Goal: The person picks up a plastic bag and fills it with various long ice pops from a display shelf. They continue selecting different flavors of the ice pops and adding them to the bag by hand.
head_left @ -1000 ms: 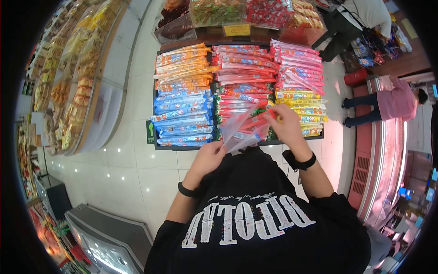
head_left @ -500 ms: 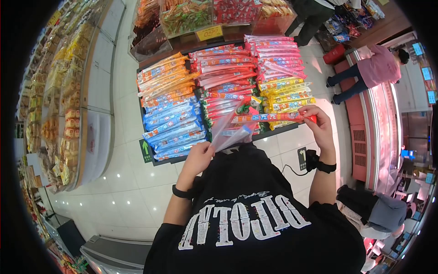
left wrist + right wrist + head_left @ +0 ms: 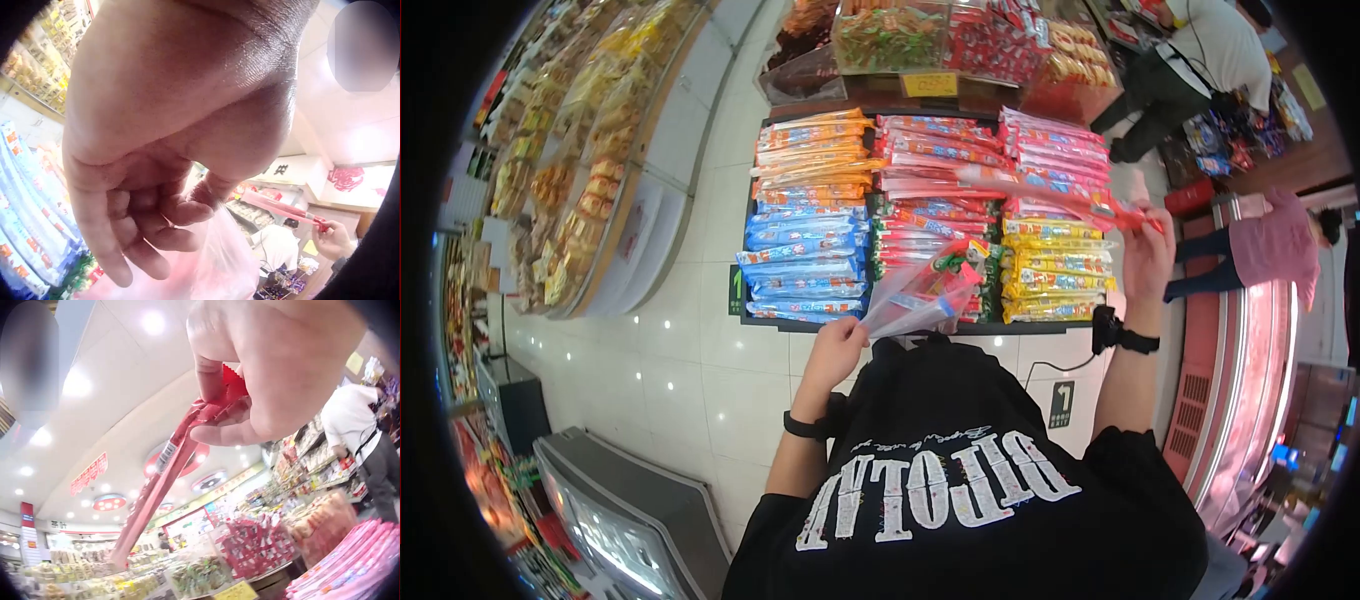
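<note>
In the head view my left hand [image 3: 833, 355] pinches the edge of a clear plastic bag [image 3: 900, 302] between thumb and fingers. The bag hangs over the near middle of the display tray [image 3: 800, 324]. Out to the right, my right hand [image 3: 1147, 258] holds a long, thin red packet [image 3: 1090, 205] by its crimped end. The packet points leftward above the pink packets [image 3: 1055, 138], with its far end blurred. A barcode shows on the packet [image 3: 164, 465] in the right wrist view. Close up, the left wrist view has curled fingers over the bag [image 3: 219, 259].
Orange packets [image 3: 815, 145], blue packets [image 3: 805, 250] and yellow packets [image 3: 1055, 262] lie in rows on the tray. Clear bins [image 3: 892, 40] of sweets stand behind it. Shelves [image 3: 625, 150] line the left. A person in white [image 3: 1220, 50] and one in pink [image 3: 1270, 240] stand at right.
My right hand left the bag, drew the red packet out rightward, then raised it forward over the pink packets. My left hand keeps its hold on the bag.
</note>
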A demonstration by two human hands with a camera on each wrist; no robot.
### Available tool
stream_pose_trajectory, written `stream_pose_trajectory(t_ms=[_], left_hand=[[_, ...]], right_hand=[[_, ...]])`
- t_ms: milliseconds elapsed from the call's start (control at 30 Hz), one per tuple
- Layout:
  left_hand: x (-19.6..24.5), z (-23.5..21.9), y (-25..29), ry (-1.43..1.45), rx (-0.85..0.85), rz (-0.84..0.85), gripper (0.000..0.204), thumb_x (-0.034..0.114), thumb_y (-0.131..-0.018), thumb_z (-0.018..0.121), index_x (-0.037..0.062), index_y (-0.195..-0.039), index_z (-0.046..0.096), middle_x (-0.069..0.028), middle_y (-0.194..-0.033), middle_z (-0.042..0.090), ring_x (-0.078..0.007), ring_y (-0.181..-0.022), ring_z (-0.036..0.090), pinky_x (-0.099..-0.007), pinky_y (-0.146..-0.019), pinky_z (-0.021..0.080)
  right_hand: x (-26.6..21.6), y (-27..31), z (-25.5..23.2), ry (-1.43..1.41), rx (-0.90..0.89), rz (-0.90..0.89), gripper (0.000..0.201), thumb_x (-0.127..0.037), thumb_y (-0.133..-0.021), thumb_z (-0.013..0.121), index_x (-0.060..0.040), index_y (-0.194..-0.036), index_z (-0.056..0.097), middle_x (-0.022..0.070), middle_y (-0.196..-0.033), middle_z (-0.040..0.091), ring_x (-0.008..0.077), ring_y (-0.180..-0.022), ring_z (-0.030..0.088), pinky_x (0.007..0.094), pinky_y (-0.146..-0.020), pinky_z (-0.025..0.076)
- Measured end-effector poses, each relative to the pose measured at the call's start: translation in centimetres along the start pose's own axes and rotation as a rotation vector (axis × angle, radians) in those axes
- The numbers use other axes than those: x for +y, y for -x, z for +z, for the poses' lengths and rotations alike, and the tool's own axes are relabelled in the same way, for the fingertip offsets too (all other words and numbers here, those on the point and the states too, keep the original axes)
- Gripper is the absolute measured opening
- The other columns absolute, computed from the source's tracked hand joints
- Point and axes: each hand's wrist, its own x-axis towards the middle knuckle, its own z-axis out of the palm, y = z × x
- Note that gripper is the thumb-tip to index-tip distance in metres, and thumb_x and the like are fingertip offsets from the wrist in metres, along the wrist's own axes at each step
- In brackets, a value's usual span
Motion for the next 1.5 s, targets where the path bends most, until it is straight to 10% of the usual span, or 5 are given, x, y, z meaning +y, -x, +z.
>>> stream_pose_trajectory(t_ms=[300,500,967,1167,1500], left_hand=[[1.2,3.8,1.4,0.118,0.197,-0.053,0.031,0.022,-0.093,0.055,-0.0039,-0.079,0.064,-0.0142,-0.070,0.066,-0.0223,-0.066,0.062,-0.0359,-0.064,0.048],[2.4,4.7,2.4,0.127,0.248,-0.129,0.032,0.023,-0.094,0.054,-0.0043,-0.080,0.064,-0.0151,-0.073,0.067,-0.0227,-0.070,0.065,-0.0363,-0.067,0.050],[2.9,6.5,2.5,0.146,0.275,-0.094,0.029,0.020,-0.096,0.055,-0.0037,-0.081,0.063,-0.0086,-0.073,0.065,-0.0158,-0.072,0.065,-0.0306,-0.070,0.051],[3.2,7.0,2.7,0.133,0.250,-0.069,0.031,0.021,-0.095,0.054,-0.0036,-0.080,0.063,-0.0101,-0.072,0.065,-0.0179,-0.070,0.064,-0.0320,-0.069,0.049],[1.9,7.9,2.4,0.201,0.287,-0.026,0.033,0.022,-0.094,0.054,-0.0037,-0.076,0.064,-0.0140,-0.070,0.065,-0.0236,-0.068,0.063,-0.0360,-0.067,0.049]], right_hand=[[23.6,-13.9,-0.6,0.706,-0.389,0.357,0.012,-0.005,-0.092,0.061,0.0000,-0.100,0.069,0.0055,-0.082,0.071,0.0144,-0.069,0.069,0.0278,-0.060,0.055],[35.4,-14.6,-3.4,0.980,-0.249,0.313,0.018,-0.011,-0.092,0.061,-0.0002,-0.102,0.071,0.0117,-0.089,0.074,0.0189,-0.083,0.072,0.0314,-0.070,0.055],[11.0,-0.6,10.5,0.620,-0.813,-0.084,0.013,-0.012,-0.090,0.067,-0.0004,-0.096,0.068,0.0092,-0.085,0.068,0.0168,-0.079,0.067,0.0286,-0.068,0.053],[13.1,4.0,11.0,1.143,-0.997,-0.581,0.014,-0.014,-0.077,0.065,-0.0032,-0.085,0.068,0.0107,-0.089,0.066,0.0276,-0.093,0.062,0.0406,-0.081,0.049],[13.1,3.7,11.0,1.248,-1.001,-0.566,0.013,-0.017,-0.074,0.066,-0.0054,-0.078,0.071,0.0086,-0.084,0.062,0.0277,-0.095,0.057,0.0397,-0.086,0.046]])
